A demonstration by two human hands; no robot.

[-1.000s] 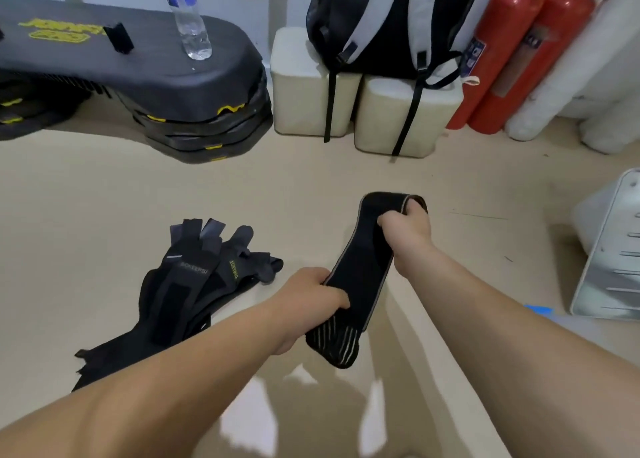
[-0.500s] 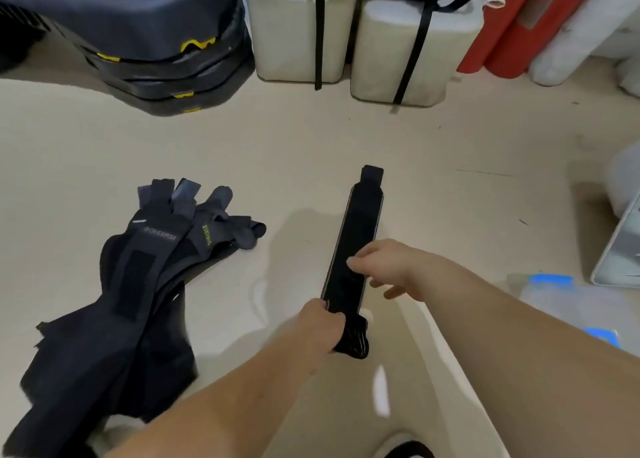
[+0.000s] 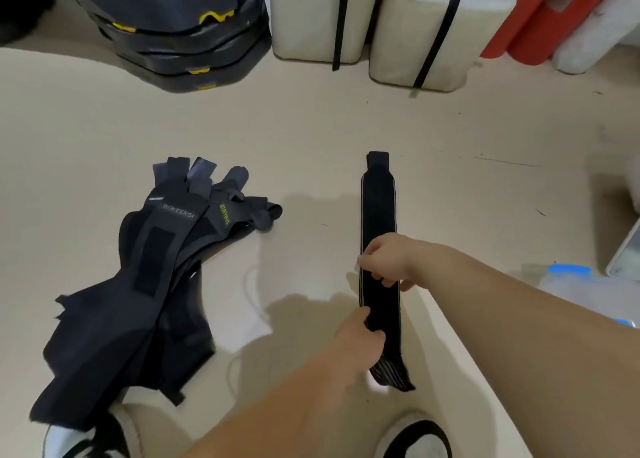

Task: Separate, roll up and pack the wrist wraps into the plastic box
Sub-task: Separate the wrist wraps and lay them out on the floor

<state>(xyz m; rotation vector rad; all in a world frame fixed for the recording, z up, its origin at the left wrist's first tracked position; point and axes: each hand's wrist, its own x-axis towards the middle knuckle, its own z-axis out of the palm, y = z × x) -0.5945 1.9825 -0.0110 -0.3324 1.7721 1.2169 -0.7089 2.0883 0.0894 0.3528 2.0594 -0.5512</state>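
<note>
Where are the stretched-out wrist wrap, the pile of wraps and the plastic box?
stretched-out wrist wrap [image 3: 377,201], head view, bare far stretch.
pile of wraps [image 3: 138,301], head view, middle of heap.
plastic box [image 3: 571,284], head view, clear side under blue clip.

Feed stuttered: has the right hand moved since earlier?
Yes. Against the wrap pile, the right hand drew back from level with its far tips to its middle.
</note>
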